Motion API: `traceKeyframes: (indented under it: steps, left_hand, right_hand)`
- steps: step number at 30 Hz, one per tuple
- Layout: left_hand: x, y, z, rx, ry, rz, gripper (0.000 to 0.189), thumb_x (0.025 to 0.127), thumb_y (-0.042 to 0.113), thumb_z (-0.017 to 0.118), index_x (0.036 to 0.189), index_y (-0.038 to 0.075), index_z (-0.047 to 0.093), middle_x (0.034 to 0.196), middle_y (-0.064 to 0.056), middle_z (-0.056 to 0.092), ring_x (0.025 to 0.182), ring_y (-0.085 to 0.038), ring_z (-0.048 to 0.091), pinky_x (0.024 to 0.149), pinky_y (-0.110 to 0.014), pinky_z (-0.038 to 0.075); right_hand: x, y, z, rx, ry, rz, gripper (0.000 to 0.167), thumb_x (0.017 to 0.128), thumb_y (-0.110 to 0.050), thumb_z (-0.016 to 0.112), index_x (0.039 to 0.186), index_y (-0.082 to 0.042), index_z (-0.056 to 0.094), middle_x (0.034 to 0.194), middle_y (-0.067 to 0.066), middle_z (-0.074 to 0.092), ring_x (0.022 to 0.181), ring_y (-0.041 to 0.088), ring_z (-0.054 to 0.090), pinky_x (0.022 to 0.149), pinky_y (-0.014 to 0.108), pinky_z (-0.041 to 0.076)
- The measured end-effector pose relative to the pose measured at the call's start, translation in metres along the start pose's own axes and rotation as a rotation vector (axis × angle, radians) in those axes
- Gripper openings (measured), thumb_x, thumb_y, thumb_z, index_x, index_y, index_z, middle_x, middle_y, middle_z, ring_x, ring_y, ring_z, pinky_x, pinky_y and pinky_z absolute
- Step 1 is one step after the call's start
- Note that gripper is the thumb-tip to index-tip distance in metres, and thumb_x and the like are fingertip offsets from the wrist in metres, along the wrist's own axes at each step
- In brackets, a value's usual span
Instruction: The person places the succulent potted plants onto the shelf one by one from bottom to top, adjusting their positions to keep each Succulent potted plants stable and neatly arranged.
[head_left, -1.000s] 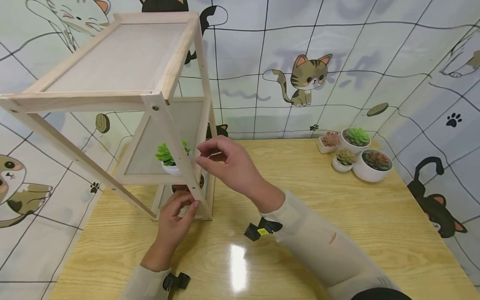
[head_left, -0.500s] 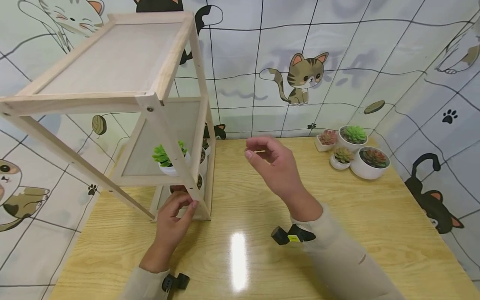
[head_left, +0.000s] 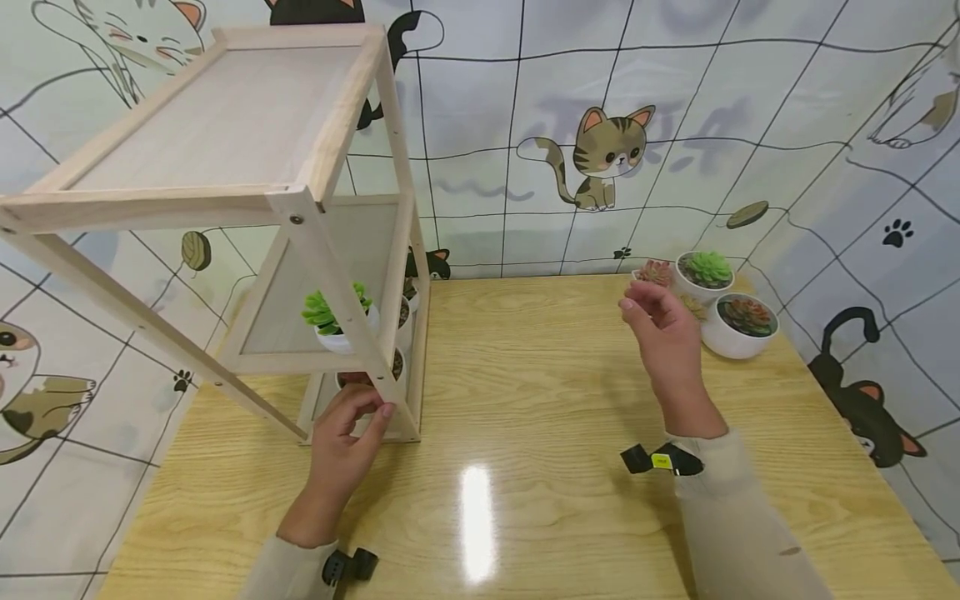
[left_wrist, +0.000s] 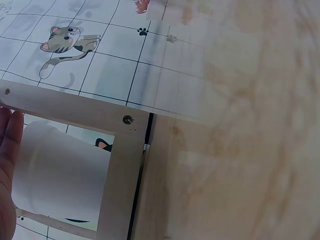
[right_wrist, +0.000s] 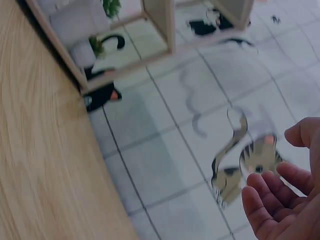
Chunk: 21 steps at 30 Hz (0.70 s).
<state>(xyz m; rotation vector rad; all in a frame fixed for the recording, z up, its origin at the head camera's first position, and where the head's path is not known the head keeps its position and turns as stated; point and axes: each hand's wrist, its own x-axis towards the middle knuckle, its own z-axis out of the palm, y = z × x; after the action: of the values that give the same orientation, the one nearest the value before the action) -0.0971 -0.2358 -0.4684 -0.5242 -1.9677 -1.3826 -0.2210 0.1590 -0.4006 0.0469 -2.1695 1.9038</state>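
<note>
My left hand (head_left: 341,446) holds the lower part of the front right post of a pale wooden rack (head_left: 225,112), thumb tip at the post's edge. Beside those fingers, in the left wrist view, a white pot (left_wrist: 62,175) shows through the frame. A bright green potted succulent (head_left: 322,315) stands on the middle shelf, partly behind the post. My right hand (head_left: 667,350), fingers loosely curled with nothing in them, is over the table in front of several potted succulents. It partly covers the pink one (head_left: 654,273) and the yellowish one (head_left: 692,307).
Behind the right hand are a green succulent (head_left: 708,269) in a white pot and a reddish succulent (head_left: 747,315) in a wider white bowl. More pots (head_left: 397,362) sit low in the rack. A cat-print wall covering (head_left: 465,167) borders the wooden table (head_left: 525,433).
My right hand has travelled from beside the rack rightward across the table to the group of succulents. The left hand stays on the post, and the head view has shifted slightly.
</note>
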Motion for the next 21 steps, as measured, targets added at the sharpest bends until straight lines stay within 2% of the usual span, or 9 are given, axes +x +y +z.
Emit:
traceKeyframes:
  steps: [4,10,13,18,21]
  left_hand:
    - [-0.001,0.000,0.001,-0.017,0.002,0.007,0.020,0.098,0.012,0.073,0.101,-0.008,0.070,0.097,-0.009,0.068,0.099,-0.002,0.063,0.088,-0.010,0.055]
    - [0.000,0.001,0.001,-0.039,0.008,0.007,0.010,0.093,-0.005,0.073,0.102,-0.007,0.071,0.100,-0.003,0.069,0.099,-0.003,0.064,0.088,-0.011,0.056]
    - [-0.001,0.001,0.001,-0.036,0.007,0.009,0.013,0.090,-0.009,0.073,0.102,-0.006,0.071,0.100,-0.003,0.069,0.100,-0.003,0.064,0.088,-0.011,0.056]
    - [0.000,0.001,0.001,-0.030,0.004,0.014,0.010,0.092,-0.006,0.073,0.101,-0.007,0.071,0.099,-0.004,0.069,0.101,-0.002,0.064,0.089,-0.011,0.056]
    - [0.000,0.001,0.000,-0.033,0.005,0.013,0.011,0.090,-0.009,0.073,0.101,-0.007,0.071,0.099,-0.003,0.069,0.101,-0.002,0.064,0.089,-0.011,0.056]
  right_hand:
    - [0.015,0.021,-0.021,-0.025,0.116,0.050,0.028,0.102,-0.018,0.068,0.128,-0.008,0.066,0.111,-0.010,0.064,0.104,0.004,0.061,0.085,0.009,0.052]
    - [0.030,0.047,-0.044,-0.123,0.252,0.087,0.034,0.101,-0.023,0.069,0.131,-0.008,0.066,0.108,-0.017,0.061,0.102,0.001,0.057,0.084,0.011,0.047]
    - [0.033,0.058,-0.050,-0.131,0.299,0.119,0.035,0.099,-0.025,0.072,0.129,-0.008,0.065,0.107,-0.016,0.059,0.101,0.001,0.055,0.084,0.013,0.045]
    - [0.032,0.067,-0.057,-0.139,0.385,0.204,0.046,0.098,-0.030,0.072,0.137,-0.008,0.061,0.111,-0.015,0.056,0.103,0.001,0.053,0.086,0.016,0.045]
    - [0.030,0.071,-0.054,-0.078,0.442,0.241,0.047,0.096,-0.030,0.075,0.136,-0.009,0.060,0.110,-0.014,0.055,0.102,0.001,0.052,0.086,0.018,0.043]
